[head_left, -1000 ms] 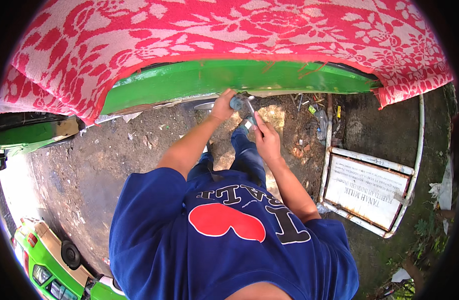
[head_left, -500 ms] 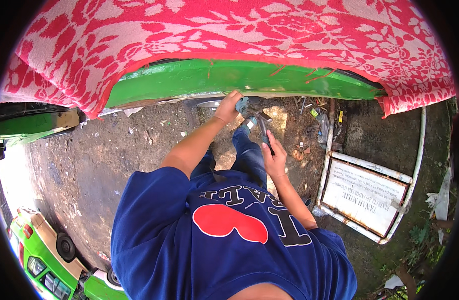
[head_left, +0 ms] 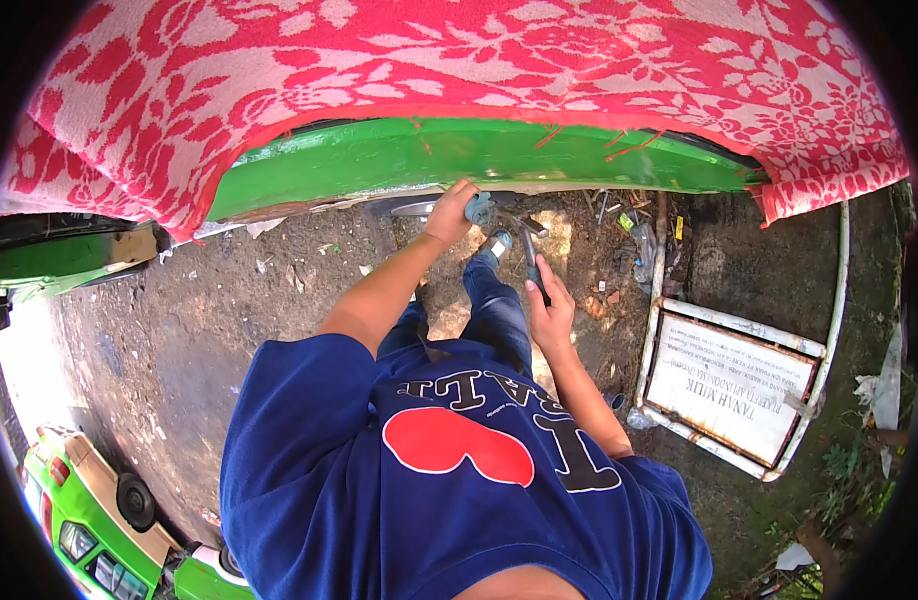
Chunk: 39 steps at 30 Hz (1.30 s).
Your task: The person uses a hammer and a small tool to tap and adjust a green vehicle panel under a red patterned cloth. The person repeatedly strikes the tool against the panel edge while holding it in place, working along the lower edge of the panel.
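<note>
Bare dirt ground beneath green vehicle body and red patterned cloth

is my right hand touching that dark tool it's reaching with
Touching. The head view shows the right hand wrapped around the lower end of the dark tool, fingers closed on its handle with no gap between them.

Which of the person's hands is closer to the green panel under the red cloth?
The left. The left hand reaches right up to the lower edge of the green panel, gripping a small grey thing there; the right hand holds a slim tool lower down, well clear.
</note>
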### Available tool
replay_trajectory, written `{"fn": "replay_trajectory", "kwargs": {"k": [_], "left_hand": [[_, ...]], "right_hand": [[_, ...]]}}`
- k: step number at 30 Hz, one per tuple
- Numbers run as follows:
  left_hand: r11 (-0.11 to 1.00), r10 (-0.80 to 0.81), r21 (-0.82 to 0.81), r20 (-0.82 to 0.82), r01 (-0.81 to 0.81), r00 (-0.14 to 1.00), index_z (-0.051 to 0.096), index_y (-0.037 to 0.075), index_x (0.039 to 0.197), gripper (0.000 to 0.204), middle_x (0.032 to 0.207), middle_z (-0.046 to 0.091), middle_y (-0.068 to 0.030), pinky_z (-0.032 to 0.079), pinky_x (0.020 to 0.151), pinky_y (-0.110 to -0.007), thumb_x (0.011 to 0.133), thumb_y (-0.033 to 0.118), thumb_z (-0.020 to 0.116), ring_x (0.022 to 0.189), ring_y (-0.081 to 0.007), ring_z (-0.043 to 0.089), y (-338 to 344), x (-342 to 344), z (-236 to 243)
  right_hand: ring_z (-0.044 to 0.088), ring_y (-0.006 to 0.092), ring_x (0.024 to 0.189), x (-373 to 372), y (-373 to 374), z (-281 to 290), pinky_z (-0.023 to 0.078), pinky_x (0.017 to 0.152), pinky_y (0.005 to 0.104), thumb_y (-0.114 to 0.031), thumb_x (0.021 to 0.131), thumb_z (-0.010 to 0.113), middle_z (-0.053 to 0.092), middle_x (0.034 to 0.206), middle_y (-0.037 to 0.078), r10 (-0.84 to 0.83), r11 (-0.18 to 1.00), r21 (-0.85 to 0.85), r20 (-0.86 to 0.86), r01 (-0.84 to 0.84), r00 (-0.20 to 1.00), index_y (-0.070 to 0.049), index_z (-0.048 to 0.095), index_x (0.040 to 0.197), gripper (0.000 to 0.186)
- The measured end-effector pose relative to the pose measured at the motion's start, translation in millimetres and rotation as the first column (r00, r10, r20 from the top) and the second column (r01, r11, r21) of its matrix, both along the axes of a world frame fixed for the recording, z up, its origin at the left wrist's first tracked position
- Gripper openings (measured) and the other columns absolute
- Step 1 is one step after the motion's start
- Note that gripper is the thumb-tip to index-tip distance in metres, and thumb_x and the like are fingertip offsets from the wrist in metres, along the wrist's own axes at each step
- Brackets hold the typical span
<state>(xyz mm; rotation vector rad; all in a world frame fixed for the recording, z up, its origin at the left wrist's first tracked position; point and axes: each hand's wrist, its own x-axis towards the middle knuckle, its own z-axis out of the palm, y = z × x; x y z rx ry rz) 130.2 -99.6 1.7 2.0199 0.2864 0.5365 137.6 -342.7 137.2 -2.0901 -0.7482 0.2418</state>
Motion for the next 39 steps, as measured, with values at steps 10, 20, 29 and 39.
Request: {"fn": "replay_trajectory", "kwargs": {"k": [10, 20, 29, 39], "left_hand": [[1.0, -0.029, 0.007, -0.045, 0.029, 0.999, 0.058, 0.005, 0.104, 0.033, 0.104, 0.058, -0.0165, 0.049, 0.081, -0.049, 0.074, -0.005, 0.066, 0.101, -0.0422, 0.058, 3.1, -3.4, 4.4], [0.997, -0.036, -0.075, 0.012, 0.036, 0.999, 0.057, 0.004, 0.101, 0.028, 0.1, 0.057, -0.0156, 0.048, 0.08, -0.044, 0.077, -0.001, 0.069, 0.097, -0.0406, 0.058, 10.2, -2.3, 5.9], [0.996, -0.003, -0.086, -0.01, 0.002, 1.0, 0.057, 0.003, 0.1, 0.027, 0.101, 0.056, -0.0168, 0.047, 0.081, -0.045, 0.075, -0.002, 0.066, 0.098, -0.0414, 0.057, 6.1, 2.2, -1.7], [0.996, 0.067, -0.054, -0.066, -0.07, 0.996, 0.058, 0.003, 0.102, 0.025, 0.099, 0.056, -0.0167, 0.048, 0.084, -0.04, 0.078, -0.003, 0.065, 0.095, -0.0399, 0.057, 13.8, -16.5, -25.8]], "right_hand": [[0.066, 0.0235, 0.087, 1.8, -2.9, 1.1, 0.051, 0.082, 0.0321, -0.006, 0.094, 0.065, 0.068, 0.099, 0.015, -0.002, 1.0, 0.005, -0.015, 0.002, 1.0, -0.005, 0.061, 0.136, 0.042], [0.062, 0.0262, 0.072, 4.4, 29.0, -3.6, 0.051, 0.067, 0.0354, -0.003, 0.093, 0.065, 0.063, 0.09, 0.015, 0.149, 0.963, -0.246, 0.153, -0.108, 0.977, -0.009, 0.056, 0.142, 0.05], [0.062, 0.0294, 0.071, 12.3, 33.8, 1.3, 0.052, 0.067, 0.0377, -0.004, 0.094, 0.064, 0.063, 0.091, 0.016, 0.188, 0.957, -0.245, 0.113, -0.156, 0.976, -0.013, 0.055, 0.144, 0.051], [0.061, 0.0264, 0.071, 18.6, 20.3, -3.3, 0.051, 0.07, 0.0352, -0.004, 0.094, 0.064, 0.062, 0.088, 0.016, 0.126, 0.98, -0.163, 0.065, -0.115, 0.99, -0.008, 0.055, 0.143, 0.05]]}}
